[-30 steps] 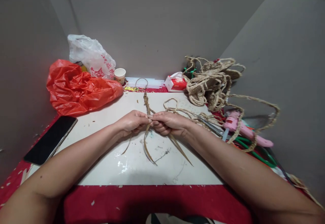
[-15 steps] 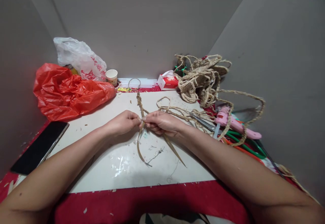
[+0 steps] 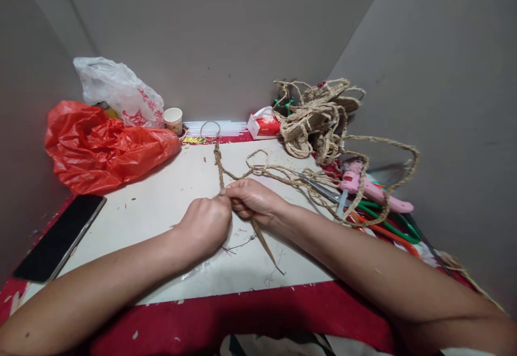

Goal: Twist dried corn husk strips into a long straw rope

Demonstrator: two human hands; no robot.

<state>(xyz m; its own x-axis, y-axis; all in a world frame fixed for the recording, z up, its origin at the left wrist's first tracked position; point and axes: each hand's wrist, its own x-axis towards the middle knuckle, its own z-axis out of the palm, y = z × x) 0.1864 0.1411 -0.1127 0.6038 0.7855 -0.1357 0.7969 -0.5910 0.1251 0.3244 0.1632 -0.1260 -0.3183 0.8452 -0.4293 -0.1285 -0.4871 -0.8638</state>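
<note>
Head view: braided cord (image 3: 221, 173) just beyond the left hand (image 3: 207, 224) (hold unclear), near end in the pinching right hand (image 3: 254, 199).

The braid (image 3: 220, 170) is dull brown, the board (image 3: 161, 200) white, the cloth (image 3: 283, 305) red, the left phone (image 3: 60, 238) black, the left bag (image 3: 100, 148) orange-red, the far-left bag (image 3: 107, 84) whitish with red print, and the right glue gun (image 3: 374, 190) pink.

L hand (image 3: 207, 223) curled, R fingers (image 3: 236, 189) pinched

Red print (image 3: 135, 118) on white bag (image 3: 113, 84), unreadable
</note>
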